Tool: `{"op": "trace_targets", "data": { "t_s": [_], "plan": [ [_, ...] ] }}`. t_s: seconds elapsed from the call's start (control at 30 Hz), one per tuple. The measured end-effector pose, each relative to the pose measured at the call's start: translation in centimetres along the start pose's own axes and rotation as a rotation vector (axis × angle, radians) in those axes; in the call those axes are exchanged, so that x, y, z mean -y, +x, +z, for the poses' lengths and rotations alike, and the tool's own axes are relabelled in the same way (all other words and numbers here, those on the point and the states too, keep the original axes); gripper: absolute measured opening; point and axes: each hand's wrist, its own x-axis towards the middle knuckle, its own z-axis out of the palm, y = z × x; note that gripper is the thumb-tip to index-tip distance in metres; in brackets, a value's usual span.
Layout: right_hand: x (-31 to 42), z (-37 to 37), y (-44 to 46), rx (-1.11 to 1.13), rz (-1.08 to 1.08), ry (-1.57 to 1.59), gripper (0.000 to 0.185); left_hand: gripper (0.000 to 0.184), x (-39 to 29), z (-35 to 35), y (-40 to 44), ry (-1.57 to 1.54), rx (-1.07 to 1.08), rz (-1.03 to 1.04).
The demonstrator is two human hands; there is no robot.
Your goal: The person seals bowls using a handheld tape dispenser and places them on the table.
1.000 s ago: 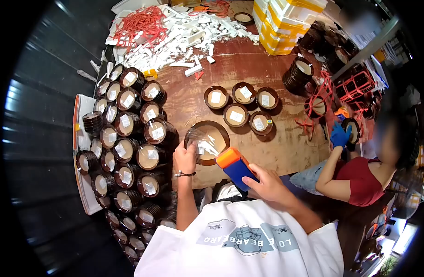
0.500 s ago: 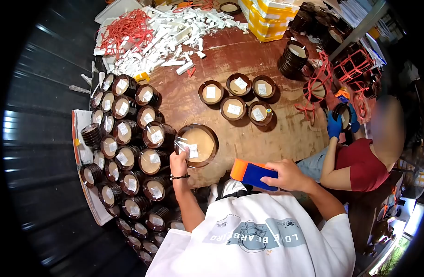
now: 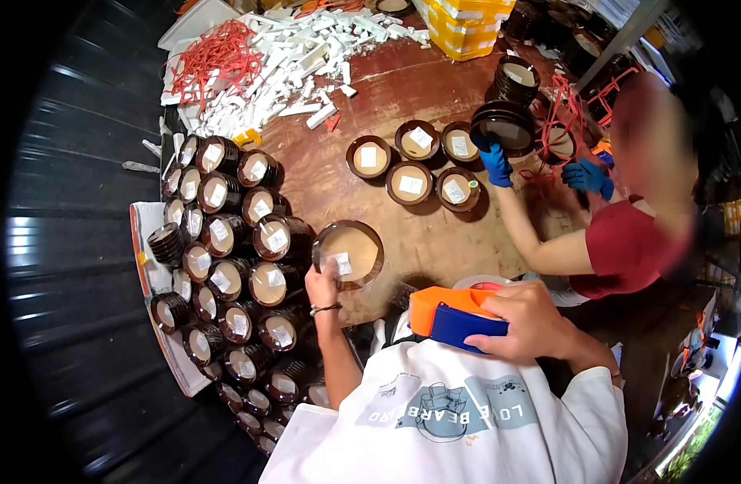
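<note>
The left hand (image 3: pixel 322 282) is pinching the glossy dish (image 3: pixel 359 243) at seven o'clock, over the table (image 3: pixel 423 252); its rim is probably proving stiff, slippery, breakable. At the dish's four o'clock, the right hand (image 3: pixel 533 317) is gripping the sturdy-looking tape dispenser (image 3: pixel 469 327).

A white short-sleeved T-shirt (image 3: pixel 467 403) carries a grey-blue panel print (image 3: pixel 445 413) with a line-drawn figure and pale capital letters; a dark bracelet (image 3: pixel 325 309) with a pale bead circles the left wrist (image 3: pixel 324 315).
</note>
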Motion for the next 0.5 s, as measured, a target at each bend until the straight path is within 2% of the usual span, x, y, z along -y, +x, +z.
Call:
{"op": "trace_targets", "data": {
  "t_s": [0.03,0.1,0.17,0.2,0.23,0.3,0.43,0.5],
  "plan": [
    [0.1,0.0,0.3,-0.004,0.0,0.0,0.046,0.032,-1.8,1.0,-1.0,0.473,-0.181,0.155],
    [0.3,-0.1,0.5,-0.155,0.021,0.038,0.045,0.034,-1.1,0.8,-0.4,0.524,-0.194,0.161],
    [-1.0,0.5,1.0,-0.14,0.055,-0.012,0.044,0.032,1.8,0.0,0.8,0.027,-0.024,0.152],
    [-2.1,1.1,1.1,-0.113,0.097,0.011,0.043,0.03,1.6,-0.6,0.9,-0.089,0.079,0.026],
    [-3.0,1.7,1.1,-0.082,0.136,0.035,0.042,0.03,1.7,-0.7,0.4,-0.09,0.074,0.022],
    [-4.8,2.3,1.6,-0.047,0.179,0.095,0.04,0.028,-1.1,-0.1,-1.8,-0.498,0.185,-0.207],
    [-7.9,4.4,2.3,0.024,0.193,0.189,0.039,0.03,-2.6,-0.9,-2.9,-0.531,0.364,-0.203],
    [-8.5,6.3,3.0,-0.093,0.093,0.096,0.038,0.032,-4.5,-0.1,-4.8,-0.427,0.342,-0.176]
  ]
}}
